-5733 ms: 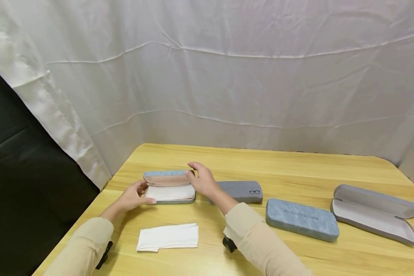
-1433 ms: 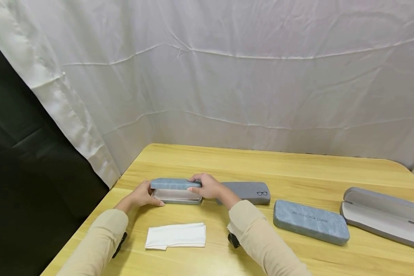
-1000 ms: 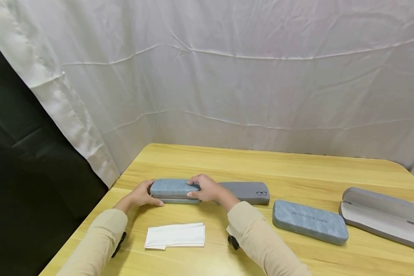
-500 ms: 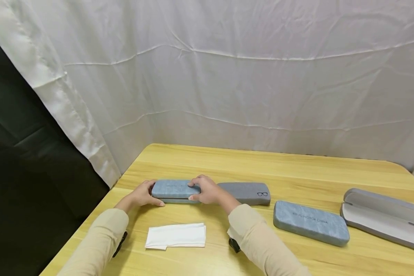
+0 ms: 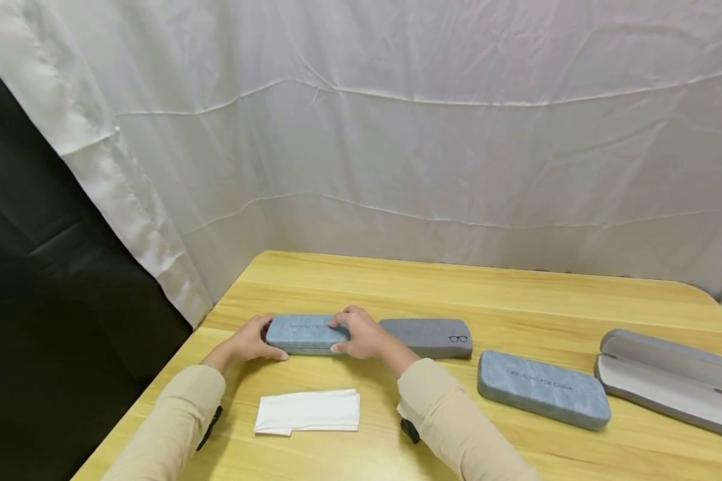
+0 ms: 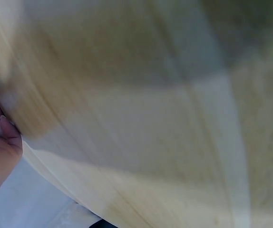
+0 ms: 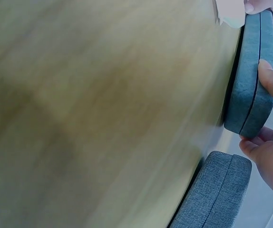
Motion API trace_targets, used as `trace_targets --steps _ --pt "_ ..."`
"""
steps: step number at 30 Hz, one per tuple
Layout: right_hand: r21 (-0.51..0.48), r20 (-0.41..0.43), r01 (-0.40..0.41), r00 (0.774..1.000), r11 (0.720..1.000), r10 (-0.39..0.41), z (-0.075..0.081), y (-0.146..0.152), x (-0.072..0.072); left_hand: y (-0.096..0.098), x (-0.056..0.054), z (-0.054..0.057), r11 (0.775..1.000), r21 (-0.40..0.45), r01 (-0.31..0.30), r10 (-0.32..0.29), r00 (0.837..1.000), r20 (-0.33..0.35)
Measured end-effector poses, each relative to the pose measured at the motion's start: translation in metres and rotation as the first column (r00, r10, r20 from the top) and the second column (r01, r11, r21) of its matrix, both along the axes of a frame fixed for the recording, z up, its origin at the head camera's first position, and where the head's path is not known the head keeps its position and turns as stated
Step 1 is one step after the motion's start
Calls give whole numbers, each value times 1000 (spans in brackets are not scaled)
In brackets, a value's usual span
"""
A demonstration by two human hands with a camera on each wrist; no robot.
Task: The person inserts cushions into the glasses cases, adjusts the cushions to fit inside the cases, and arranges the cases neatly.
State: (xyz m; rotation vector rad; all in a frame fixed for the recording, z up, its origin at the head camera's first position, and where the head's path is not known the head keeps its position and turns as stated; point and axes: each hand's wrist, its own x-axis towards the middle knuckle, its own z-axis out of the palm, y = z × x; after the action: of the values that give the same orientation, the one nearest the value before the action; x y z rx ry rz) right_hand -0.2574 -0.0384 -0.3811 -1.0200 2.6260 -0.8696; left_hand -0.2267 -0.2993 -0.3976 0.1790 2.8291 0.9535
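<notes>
A blue glasses case (image 5: pixel 301 332) lies on the left part of the table, its lid down and a thin seam running along the front. My left hand (image 5: pixel 249 341) holds its left end, thumb at the front and fingers behind. At the other end my right hand (image 5: pixel 364 335) grips lid and base. In the right wrist view, the right thumb (image 7: pixel 272 78) presses on the lid side of the case's seam. Only part of the left hand (image 6: pixel 3 147) appears in the left wrist view. A folded white cloth (image 5: pixel 307 411) lies flat between my forearms.
Just right of the held case is a closed grey glasses case (image 5: pixel 421 336) with a spectacles mark. Farther right lie a second blue case (image 5: pixel 541 389), closed, and an open grey case (image 5: pixel 668 387). A pale curtain (image 5: pixel 427 160) hangs behind the table.
The blue case's lid, raised earlier over a white cloth inside, has come down and the gap has closed. My right hand has lowered with it, while the left has kept its hold.
</notes>
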Motion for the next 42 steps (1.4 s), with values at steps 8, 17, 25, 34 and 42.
trace_targets --steps 8,17,25,34,42 --pt "27 -14 1 1000 1000 -1 -2 0 1 3 -1 1 1000 10 -7 7 1000 22" --pt "33 -60 -3 998 999 5 -5 2 7 4 -2 7 1000 -9 23 -23 999 46" --pt "111 -48 -22 998 994 28 2 8 10 2 -3 14 999 11 41 -42 993 110" --pt "67 -47 -79 995 995 83 15 19 18 0 -4 16 996 41 82 -85 993 82" --pt "-137 -107 -20 994 990 6 15 35 35 0 10 20 995 70 68 -74 994 79"
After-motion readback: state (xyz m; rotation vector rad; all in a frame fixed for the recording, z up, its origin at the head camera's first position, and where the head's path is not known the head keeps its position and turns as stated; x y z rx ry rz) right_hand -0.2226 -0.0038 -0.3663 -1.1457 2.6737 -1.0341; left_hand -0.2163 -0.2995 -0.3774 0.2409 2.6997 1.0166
